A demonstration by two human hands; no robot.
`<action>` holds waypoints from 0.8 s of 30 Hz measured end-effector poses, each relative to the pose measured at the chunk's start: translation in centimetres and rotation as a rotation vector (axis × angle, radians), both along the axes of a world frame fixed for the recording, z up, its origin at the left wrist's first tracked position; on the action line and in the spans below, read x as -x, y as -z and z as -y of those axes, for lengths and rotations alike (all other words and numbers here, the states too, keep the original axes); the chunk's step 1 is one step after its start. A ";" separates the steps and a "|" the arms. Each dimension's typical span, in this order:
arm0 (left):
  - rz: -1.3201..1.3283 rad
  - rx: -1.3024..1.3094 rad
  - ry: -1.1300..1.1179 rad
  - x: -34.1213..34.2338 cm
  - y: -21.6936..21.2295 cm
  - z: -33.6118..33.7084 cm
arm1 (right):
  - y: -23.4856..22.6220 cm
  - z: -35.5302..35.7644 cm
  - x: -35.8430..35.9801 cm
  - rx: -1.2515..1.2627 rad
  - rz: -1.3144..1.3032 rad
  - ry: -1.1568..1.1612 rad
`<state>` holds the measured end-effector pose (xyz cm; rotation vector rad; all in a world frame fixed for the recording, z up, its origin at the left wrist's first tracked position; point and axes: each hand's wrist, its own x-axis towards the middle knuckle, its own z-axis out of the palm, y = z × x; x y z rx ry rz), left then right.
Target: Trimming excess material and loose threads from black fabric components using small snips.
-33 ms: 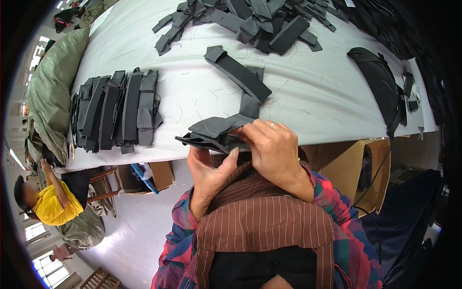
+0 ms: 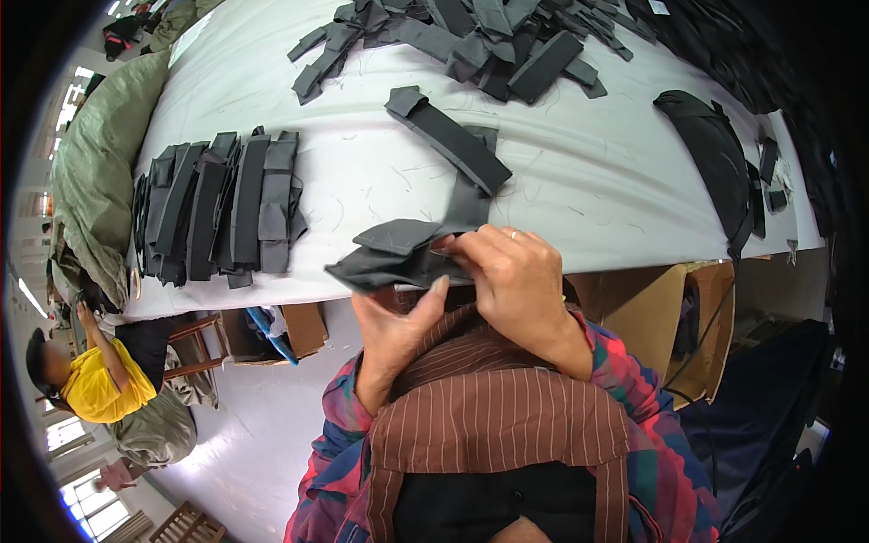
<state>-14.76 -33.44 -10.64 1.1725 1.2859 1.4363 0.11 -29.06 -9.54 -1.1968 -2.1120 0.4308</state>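
Note:
At the table's near edge I hold a folded dark grey fabric strip (image 2: 394, 249) between both hands. My left hand (image 2: 394, 330) is closed on its underside, with the thumb up beside my other fingers. My right hand (image 2: 516, 281) pinches the strip's right part; its fingertips are partly hidden in the folds. A grey tail of cloth runs from the held piece up under another dark fabric strip (image 2: 453, 145), which lies slanted on the table. Farther left, several similar strips form a row of stacks (image 2: 222, 204).
A loose heap of dark strips (image 2: 471, 41) covers the far part of the white-covered table (image 2: 353, 136). A black curved fabric piece (image 2: 711, 154) lies at right. Under the table stands a cardboard box (image 2: 625, 303). A person in yellow (image 2: 109, 385) is at far left.
The left end of the held strip has shifted slightly left and down, and its layers look less spread. The tail of cloth has moved a little. Both hands stay nearly in place.

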 end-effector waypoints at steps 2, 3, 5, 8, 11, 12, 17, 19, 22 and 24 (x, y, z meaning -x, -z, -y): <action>0.171 -0.039 0.042 0.5 -1.0 -0.7 | -0.1 -0.2 -0.5 0.037 -0.036 -0.032; 0.225 -0.034 0.066 1.2 -1.1 -1.1 | -0.1 -0.3 -0.8 0.132 -0.132 -0.069; 0.380 0.029 0.055 1.6 -1.6 -1.6 | -0.5 -0.5 -1.8 0.363 -0.233 -0.130; 0.402 0.066 0.029 2.2 -1.1 -1.8 | -0.6 -0.3 -2.8 0.555 -0.444 -0.060; 0.393 0.134 0.044 2.2 0.4 -1.7 | 0.2 -0.6 -3.1 0.445 -0.571 -0.062; 0.390 0.173 0.081 2.2 1.0 -1.6 | 0.2 -0.6 -3.1 0.371 -0.616 -0.056; 0.428 0.182 0.172 0.6 1.1 -1.4 | -0.1 -2.2 -0.6 -0.026 -0.303 -0.128; 0.427 0.204 0.188 0.5 1.8 -1.2 | 0.5 -3.4 0.3 -0.104 -0.255 -0.118; 0.434 0.235 0.204 0.5 1.7 -0.9 | 1.2 -4.5 0.7 -0.208 -0.169 -0.085; 0.496 0.298 0.245 0.6 1.5 -0.9 | 1.7 -5.0 0.0 -0.194 -0.149 -0.069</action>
